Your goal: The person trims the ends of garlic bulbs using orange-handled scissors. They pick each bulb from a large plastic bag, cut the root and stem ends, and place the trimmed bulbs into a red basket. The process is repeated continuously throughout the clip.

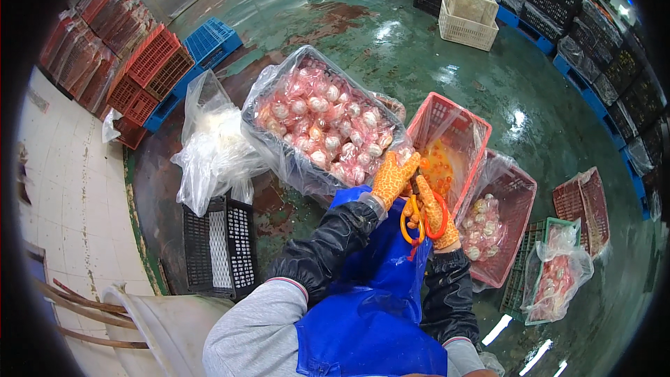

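The step in hand appears to be trimming: the left hand (pixel 393 178), in an orange glove, is closed on a small item at the edge of the lined crate (pixel 279 150) of pink-white bulbs (pixel 328 129), while the right hand (pixel 434 213) has its grip closed through the handles of the scissors (pixel 421 218). The item itself is too small to identify. The next move likely calls for bringing blades to item over the empty red crate (pixel 453 136).
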`<act>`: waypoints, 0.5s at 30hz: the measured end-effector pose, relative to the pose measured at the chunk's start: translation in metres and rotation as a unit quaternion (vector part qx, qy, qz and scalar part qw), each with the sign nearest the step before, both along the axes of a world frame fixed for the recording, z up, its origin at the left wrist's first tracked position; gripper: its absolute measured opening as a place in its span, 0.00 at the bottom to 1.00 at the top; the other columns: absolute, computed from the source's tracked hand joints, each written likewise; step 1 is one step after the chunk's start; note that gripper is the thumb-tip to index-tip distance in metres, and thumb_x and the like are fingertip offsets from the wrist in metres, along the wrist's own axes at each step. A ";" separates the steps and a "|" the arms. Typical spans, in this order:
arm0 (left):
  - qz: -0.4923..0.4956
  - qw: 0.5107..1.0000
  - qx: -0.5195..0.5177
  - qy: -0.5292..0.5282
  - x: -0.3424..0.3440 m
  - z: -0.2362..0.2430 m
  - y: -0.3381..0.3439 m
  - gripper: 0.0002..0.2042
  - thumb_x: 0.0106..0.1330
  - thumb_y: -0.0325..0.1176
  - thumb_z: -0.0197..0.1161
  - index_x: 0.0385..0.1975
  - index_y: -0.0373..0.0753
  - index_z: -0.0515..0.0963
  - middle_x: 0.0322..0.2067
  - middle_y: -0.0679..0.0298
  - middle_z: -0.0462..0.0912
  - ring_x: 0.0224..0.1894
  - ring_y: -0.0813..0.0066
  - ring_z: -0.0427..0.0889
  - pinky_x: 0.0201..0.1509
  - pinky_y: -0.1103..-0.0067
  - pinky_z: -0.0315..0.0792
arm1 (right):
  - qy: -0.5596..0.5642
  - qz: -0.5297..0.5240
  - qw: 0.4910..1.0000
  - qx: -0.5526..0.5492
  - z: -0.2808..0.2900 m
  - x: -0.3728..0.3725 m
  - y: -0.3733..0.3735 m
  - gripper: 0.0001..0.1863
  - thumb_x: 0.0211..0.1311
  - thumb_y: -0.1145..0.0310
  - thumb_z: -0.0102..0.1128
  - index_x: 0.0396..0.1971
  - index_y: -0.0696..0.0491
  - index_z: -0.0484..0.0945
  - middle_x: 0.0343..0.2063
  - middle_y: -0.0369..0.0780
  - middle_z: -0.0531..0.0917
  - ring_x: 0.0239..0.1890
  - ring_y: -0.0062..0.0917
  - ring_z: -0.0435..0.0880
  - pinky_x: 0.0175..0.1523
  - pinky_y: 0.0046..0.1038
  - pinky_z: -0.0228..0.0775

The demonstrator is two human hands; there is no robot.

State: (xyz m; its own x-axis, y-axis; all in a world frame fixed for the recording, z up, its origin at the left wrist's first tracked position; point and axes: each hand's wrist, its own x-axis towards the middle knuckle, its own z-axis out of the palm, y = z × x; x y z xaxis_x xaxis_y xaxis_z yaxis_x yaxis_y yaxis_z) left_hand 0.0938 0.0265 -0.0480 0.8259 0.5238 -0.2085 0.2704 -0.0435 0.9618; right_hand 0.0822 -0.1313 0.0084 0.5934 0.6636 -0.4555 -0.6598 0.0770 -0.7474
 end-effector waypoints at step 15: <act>0.068 0.879 0.464 -0.087 -0.027 -0.002 0.120 0.33 0.55 0.48 0.65 0.55 0.31 0.66 0.50 0.43 0.72 0.54 0.46 0.69 0.59 0.63 0.62 | -0.478 -0.165 0.846 -0.168 -0.082 -0.025 -0.110 0.19 0.66 0.70 0.50 0.55 0.60 0.67 0.40 0.46 0.79 0.36 0.28 0.79 0.40 0.25 0.74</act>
State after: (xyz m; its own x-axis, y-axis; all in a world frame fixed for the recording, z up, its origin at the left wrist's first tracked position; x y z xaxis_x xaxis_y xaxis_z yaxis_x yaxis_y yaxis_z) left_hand 0.0668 0.1461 -0.0499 0.7198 0.4974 0.4842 0.1862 -0.8103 0.5557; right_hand 0.0568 -0.2414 -0.0739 0.9254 0.3180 0.2063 0.2737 -0.1840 -0.9441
